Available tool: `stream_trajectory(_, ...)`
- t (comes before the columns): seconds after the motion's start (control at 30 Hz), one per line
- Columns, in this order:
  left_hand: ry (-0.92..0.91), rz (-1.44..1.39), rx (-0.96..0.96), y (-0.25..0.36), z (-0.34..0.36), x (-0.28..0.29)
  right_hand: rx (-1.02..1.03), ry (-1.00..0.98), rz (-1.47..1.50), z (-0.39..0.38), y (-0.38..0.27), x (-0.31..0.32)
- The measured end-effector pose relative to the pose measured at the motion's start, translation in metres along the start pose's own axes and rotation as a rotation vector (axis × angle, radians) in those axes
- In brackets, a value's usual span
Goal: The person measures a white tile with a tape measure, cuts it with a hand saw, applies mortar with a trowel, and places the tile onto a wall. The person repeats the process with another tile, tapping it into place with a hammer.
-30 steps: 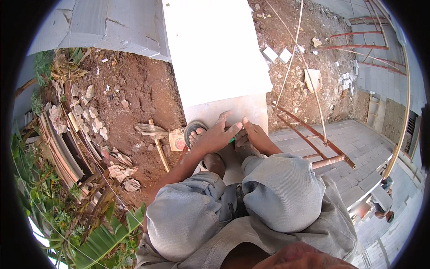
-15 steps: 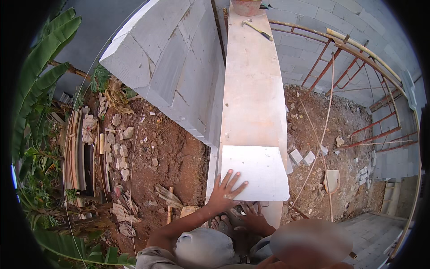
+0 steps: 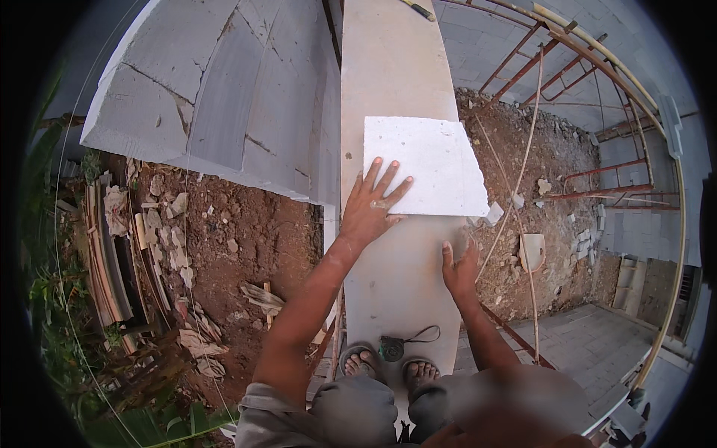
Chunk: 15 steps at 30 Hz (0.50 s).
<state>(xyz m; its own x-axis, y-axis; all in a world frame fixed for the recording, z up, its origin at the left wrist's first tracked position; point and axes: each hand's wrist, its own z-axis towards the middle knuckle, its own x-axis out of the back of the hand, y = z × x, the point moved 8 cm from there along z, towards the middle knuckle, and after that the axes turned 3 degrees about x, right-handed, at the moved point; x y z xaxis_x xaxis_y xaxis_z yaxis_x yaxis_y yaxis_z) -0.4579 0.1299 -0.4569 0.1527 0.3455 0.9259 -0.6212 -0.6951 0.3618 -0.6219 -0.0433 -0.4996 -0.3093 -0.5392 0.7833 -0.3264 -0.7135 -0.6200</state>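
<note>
A pale, flat-topped lightweight concrete block point(image 3: 426, 164) lies on the long plank point(image 3: 403, 254) ahead of me, its right side cut on a slant. My left hand point(image 3: 366, 209) rests flat over its near left corner with fingers spread, gripping nothing. Beyond the block's near edge and nearer to me, my right hand point(image 3: 461, 267) hovers at the plank's right edge. Its thumb and fingers are apart and it holds nothing; the fingertips are partly blurred. Between my sandalled feet sits a small dark tape measure point(image 3: 391, 349) with a looped strap.
A grey block wall point(image 3: 246, 97) runs along the plank's left side. At the far end of the plank, a hammer's handle point(image 3: 420, 10) shows. Rusty scaffold frames point(image 3: 582, 82) stand to the right. Rubble-strewn soil point(image 3: 231, 246) lies below, and a thin pole point(image 3: 532, 187) leans on the right.
The block is farther from my feet along the plank, my left hand still on it. My right hand has moved forward and right from near my feet, and the tape measure has come into sight.
</note>
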Motion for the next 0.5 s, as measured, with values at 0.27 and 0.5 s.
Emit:
stream_trajectory(0.27, -0.911, -0.297, 0.478, 0.042, -0.06, 0.008, -0.483, -0.827, 0.127, -0.187, -0.024, 0.115)
stream_trajectory(0.5, -0.918, -0.121, 0.75, 0.069, -0.404, 0.136, -1.241, -0.622, -0.178, -0.435, 0.044, 0.388)
